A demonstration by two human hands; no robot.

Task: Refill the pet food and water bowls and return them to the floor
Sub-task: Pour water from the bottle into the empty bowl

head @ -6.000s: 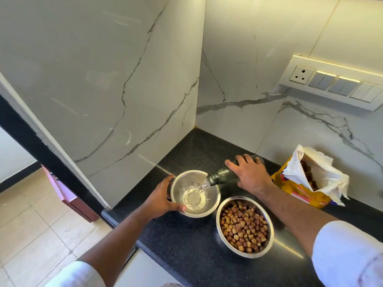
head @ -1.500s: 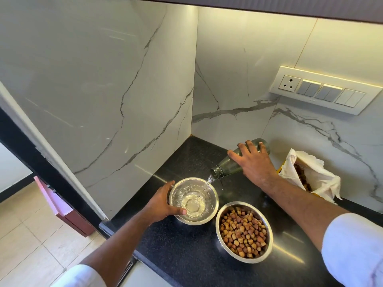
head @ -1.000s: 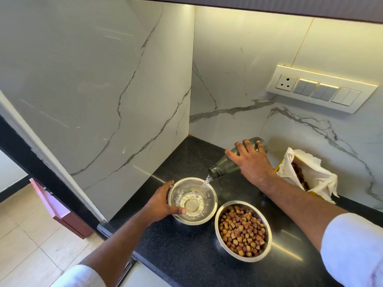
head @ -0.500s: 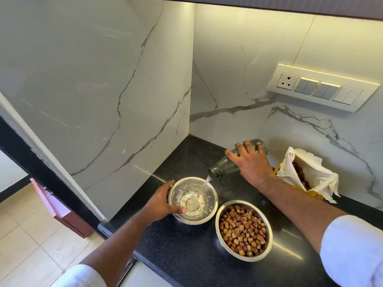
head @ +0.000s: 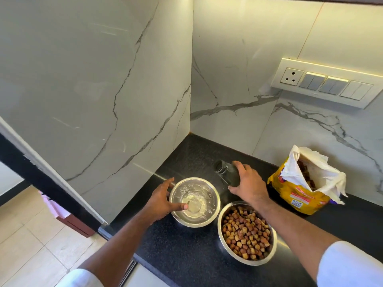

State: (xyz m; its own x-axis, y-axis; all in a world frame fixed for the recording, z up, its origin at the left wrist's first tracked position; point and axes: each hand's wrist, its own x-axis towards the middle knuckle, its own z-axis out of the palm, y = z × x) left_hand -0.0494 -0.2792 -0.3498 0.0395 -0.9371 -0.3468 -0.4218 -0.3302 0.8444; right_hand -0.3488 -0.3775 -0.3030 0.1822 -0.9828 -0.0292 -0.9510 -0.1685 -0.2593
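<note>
On the black counter (head: pixel 186 253) nearest me sits the kibble bowl (head: pixel 246 233); beyond it my left hand (head: pixel 161 200) grips the water bowl (head: pixel 194 201) by its rim, thumb hooked inside. Farther back, my right hand (head: pixel 247 184) wraps the bottle (head: pixel 224 171).

The yellow food bag (head: pixel 298 195) carries a red label and a small code square, both too blurred to read. No other text shows.

Two round steel bowls — one holding water (head: pixel 194 201), one heaped with brown kibble (head: pixel 246 233). One dark glass bottle (head: pixel 224 172), one yellow kibble bag (head: pixel 300 189), one white switch panel (head: pixel 327 82) — and two hands, left (head: pixel 160 200) and right (head: pixel 248 183).
</note>
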